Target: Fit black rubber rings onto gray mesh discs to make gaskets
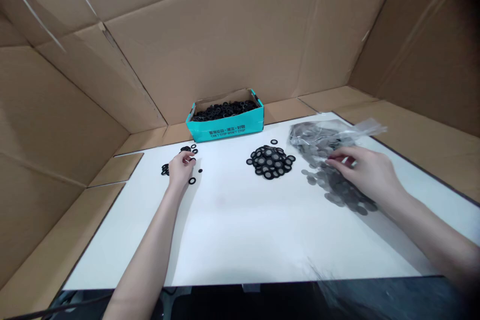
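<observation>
Box (pixel 229 129) at back, rings (pixel 164 170) left, ringed discs (pixel 269 162) between, loose discs (pixel 339 191) right

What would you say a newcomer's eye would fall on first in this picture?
Probably the turquoise box of black rings at the back of the white tabletop, the one bright colour against brown cardboard. Next, the round heap of grey-centred black rings in front of the box's right end, between the left hand and the right hand. Then the clear plastic bag on the right, with grey discs lying in front of it.
</observation>
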Demonstrator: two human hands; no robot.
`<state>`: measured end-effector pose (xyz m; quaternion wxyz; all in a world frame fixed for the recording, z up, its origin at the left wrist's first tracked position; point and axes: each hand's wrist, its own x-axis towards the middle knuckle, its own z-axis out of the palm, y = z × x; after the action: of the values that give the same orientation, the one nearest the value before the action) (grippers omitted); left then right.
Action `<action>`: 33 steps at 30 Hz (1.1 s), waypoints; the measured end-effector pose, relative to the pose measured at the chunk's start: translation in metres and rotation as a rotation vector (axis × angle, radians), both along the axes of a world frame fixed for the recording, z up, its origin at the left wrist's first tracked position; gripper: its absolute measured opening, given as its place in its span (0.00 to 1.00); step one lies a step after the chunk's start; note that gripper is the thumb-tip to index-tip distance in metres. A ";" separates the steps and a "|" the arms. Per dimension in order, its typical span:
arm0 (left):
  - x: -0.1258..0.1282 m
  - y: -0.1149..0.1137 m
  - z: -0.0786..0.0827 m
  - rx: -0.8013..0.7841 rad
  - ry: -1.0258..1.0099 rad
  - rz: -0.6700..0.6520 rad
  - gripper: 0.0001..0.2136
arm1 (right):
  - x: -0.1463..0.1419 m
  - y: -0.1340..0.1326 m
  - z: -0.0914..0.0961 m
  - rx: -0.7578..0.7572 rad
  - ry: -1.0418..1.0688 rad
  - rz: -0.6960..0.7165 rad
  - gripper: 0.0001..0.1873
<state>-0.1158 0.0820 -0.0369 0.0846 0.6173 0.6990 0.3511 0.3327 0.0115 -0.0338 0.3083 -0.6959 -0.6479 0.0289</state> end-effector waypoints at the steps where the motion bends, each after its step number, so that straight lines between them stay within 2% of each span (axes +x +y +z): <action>1: 0.001 -0.001 0.001 0.010 -0.042 -0.009 0.11 | -0.002 -0.001 0.003 0.032 0.016 0.004 0.09; 6: 0.020 -0.008 0.010 -0.023 -0.272 -0.196 0.12 | -0.030 -0.008 0.028 0.147 0.223 0.180 0.16; 11: 0.049 -0.026 0.017 -0.139 -0.448 -0.395 0.18 | -0.082 -0.008 0.045 0.018 0.601 0.372 0.15; 13: 0.060 -0.035 0.018 -0.191 -0.502 -0.463 0.19 | -0.103 -0.003 0.043 0.008 0.680 0.474 0.13; 16: 0.073 -0.047 0.018 -0.310 -0.709 -0.578 0.18 | -0.129 0.005 0.032 -0.068 0.759 0.610 0.11; 20: 0.085 -0.057 0.014 -0.371 -0.834 -0.694 0.19 | -0.148 0.005 0.015 -0.102 0.703 0.671 0.10; 26: 0.099 -0.064 0.009 -0.443 -0.868 -0.750 0.19 | -0.147 0.000 0.002 -0.091 0.689 0.703 0.08; 33: 0.107 -0.069 0.009 -0.409 -0.837 -0.780 0.19 | -0.141 -0.004 -0.006 -0.097 0.723 0.657 0.10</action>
<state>-0.0087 0.0126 -0.0282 0.5917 0.6084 0.3821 0.3656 0.1913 0.0070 -0.0396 0.4552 -0.4138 -0.6825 0.3946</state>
